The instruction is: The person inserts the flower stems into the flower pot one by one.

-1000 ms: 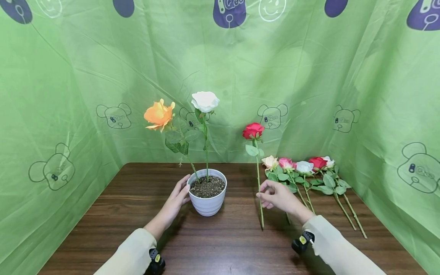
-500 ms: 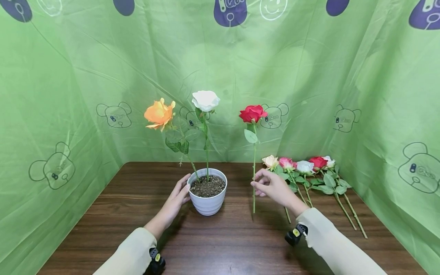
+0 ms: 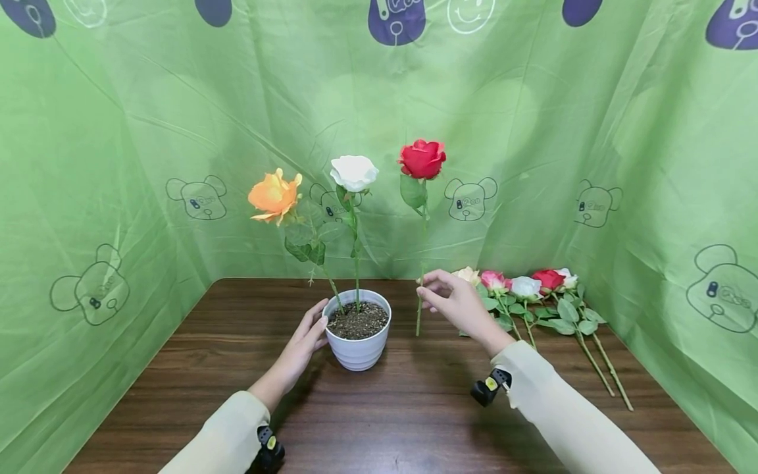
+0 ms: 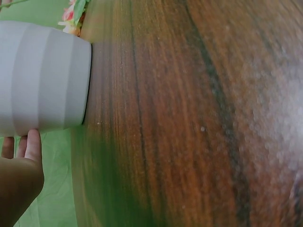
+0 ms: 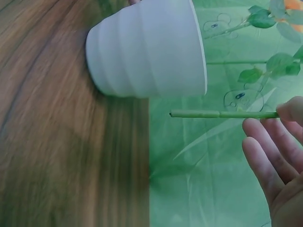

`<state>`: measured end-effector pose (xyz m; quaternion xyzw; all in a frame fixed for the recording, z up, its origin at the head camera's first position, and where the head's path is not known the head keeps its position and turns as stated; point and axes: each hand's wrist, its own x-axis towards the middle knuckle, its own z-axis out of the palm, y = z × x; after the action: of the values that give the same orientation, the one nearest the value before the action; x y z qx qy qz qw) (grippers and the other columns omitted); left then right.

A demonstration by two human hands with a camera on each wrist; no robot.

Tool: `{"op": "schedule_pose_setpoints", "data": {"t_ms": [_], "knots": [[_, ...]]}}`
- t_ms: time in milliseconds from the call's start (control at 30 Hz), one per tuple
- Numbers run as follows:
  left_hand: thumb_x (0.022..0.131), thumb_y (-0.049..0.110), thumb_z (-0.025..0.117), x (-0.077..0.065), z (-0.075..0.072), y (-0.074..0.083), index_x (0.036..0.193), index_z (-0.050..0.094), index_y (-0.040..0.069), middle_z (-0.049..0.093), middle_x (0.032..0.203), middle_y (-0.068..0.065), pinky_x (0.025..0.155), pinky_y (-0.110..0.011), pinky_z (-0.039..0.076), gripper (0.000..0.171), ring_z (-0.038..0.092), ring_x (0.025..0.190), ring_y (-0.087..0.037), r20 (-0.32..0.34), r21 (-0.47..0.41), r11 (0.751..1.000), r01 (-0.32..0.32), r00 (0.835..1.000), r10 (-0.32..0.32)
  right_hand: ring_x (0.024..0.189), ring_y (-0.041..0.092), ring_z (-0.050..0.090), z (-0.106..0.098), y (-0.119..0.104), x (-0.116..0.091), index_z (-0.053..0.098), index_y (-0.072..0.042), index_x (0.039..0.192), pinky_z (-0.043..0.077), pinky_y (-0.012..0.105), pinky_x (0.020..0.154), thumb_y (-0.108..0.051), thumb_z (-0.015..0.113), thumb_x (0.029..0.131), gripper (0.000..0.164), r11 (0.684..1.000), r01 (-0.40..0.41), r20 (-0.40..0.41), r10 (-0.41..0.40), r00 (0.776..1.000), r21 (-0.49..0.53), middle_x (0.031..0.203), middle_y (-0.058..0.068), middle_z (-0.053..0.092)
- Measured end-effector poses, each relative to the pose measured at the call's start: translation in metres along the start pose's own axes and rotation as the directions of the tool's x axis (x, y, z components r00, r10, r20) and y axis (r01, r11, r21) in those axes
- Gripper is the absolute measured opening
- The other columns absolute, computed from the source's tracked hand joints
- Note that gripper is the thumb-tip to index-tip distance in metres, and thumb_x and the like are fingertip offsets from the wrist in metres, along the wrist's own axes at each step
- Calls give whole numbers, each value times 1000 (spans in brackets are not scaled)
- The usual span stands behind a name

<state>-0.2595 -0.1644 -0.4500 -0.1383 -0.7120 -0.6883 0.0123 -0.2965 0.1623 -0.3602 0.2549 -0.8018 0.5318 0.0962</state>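
My right hand (image 3: 456, 304) pinches the lower stem of a red rose (image 3: 422, 159) between thumb and fingertips. The rose stands upright above the table, right of the pot, and its bare stem end (image 5: 194, 114) hangs free in the right wrist view. A white ribbed flower pot (image 3: 358, 352) filled with dark soil stands on the table. Against its left side rests my left hand (image 3: 302, 339), fingers nearly straight and touching the wall. An orange rose (image 3: 275, 197), leaning left, and an upright white rose (image 3: 353, 174) are stuck in the soil.
Several roses lie on the right of the wooden table (image 3: 367, 428), among them a pink one (image 3: 494, 282), a white one (image 3: 524, 288) and a red one (image 3: 547, 280). Their stems point toward the front. A green printed cloth (image 3: 379, 99) hangs behind and at both sides.
My right hand has lifted the red rose and carried it left and away from me, closer to the pot. The left hand and the pot have stayed in place.
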Motion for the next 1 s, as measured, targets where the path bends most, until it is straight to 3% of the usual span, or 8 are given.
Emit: {"op": "schedule_pose_setpoints", "data": {"t_ms": [167, 400, 667, 900, 1000], "knots": [[110, 29, 40, 0, 0, 0, 157, 27, 14, 28, 157, -21, 112, -55, 35, 51, 33, 141, -37, -1, -3, 1000, -2, 1000, 2, 75, 29, 71, 5, -11, 8, 69, -7, 111, 61, 42, 67, -13, 71, 95, 18, 999, 37, -28, -37, 999, -20, 88, 12, 73], [110, 29, 40, 0, 1, -1, 156, 28, 15, 28, 157, -21, 112, -55, 35, 50, 33, 141, -37, -7, -1, 1000, -2, 1000, 2, 81, 37, 71, 13, -20, 16, 66, 0, 118, 61, 42, 69, -12, 70, 96, 25, 997, 50, -58, -47, 997, 50, 95, 21, 72], [110, 28, 39, 1, 1, 0, 158, 25, 11, 27, 157, -21, 112, -56, 35, 52, 32, 141, -37, -6, -6, 1000, -2, 1000, 2, 88, 33, 70, 24, -24, 26, 64, 0, 123, 61, 42, 75, -9, 63, 100, 25, 991, 86, -72, -79, 994, 103, 103, 17, 71], [110, 28, 39, 0, 1, 0, 157, 27, 13, 27, 157, -22, 112, -56, 34, 50, 31, 142, -37, 0, -6, 1000, -2, 1000, 2, 91, 33, 69, 38, -23, 32, 64, -2, 122, 61, 38, 77, -6, 60, 101, 23, 990, 69, -59, -62, 996, 121, 106, 18, 70], [110, 28, 40, 0, 0, 0, 156, 27, 15, 27, 157, -21, 112, -56, 34, 50, 31, 142, -37, -2, -9, 1000, 1, 1000, -1, 91, 36, 69, 45, -22, 34, 64, -1, 122, 61, 43, 76, -5, 60, 100, 23, 992, 71, -56, -65, 996, 106, 107, 20, 70]]}}
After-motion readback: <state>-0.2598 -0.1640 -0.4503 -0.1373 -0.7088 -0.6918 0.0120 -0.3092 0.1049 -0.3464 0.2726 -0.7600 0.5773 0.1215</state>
